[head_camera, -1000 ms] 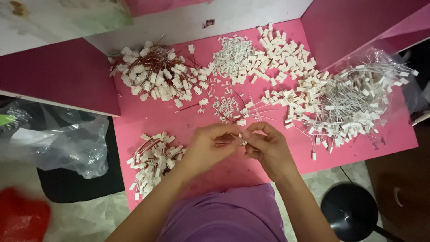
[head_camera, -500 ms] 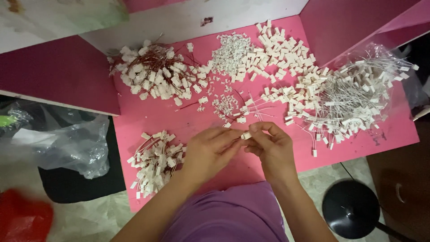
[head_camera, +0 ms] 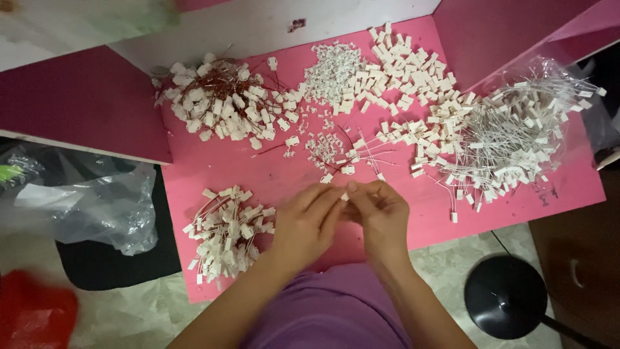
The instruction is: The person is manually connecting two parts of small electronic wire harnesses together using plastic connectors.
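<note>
A: Pinching a small white connector [head_camera: 345, 196] between the fingertips of both hands, the person works at the near edge of a pink table [head_camera: 258, 174]. The left hand [head_camera: 309, 223] and right hand [head_camera: 382, 216] meet in the middle, fingers curled closed around the tiny piece.

B: Has anything changed in the last second?

A: Very little. The hands have stayed together in the same spot; the fingers have only shifted slightly around the piece. My reading is that the same small fitting step is still in progress, not finished.

B: What lies around the hands?

A: Just left of the left hand, a small pile of white connectors with pale wires [head_camera: 226, 232]. Far left, a larger pile with red wires [head_camera: 219, 103]. Far centre, a heap of tiny white parts [head_camera: 332, 71], and right of it a heap of plain white housings [head_camera: 407, 71]. A few loose pieces [head_camera: 332, 152] lie between.

B: Any packages or labels?

A: At the right, a clear plastic bag [head_camera: 555, 84] lies open under a spread of white-wired connectors [head_camera: 510, 142]. Off the table at left, a crumpled clear bag [head_camera: 90, 207] and something red, blurred [head_camera: 35, 313]. No label or sign is legible. A round black stool [head_camera: 507, 297] stands near right.
</note>
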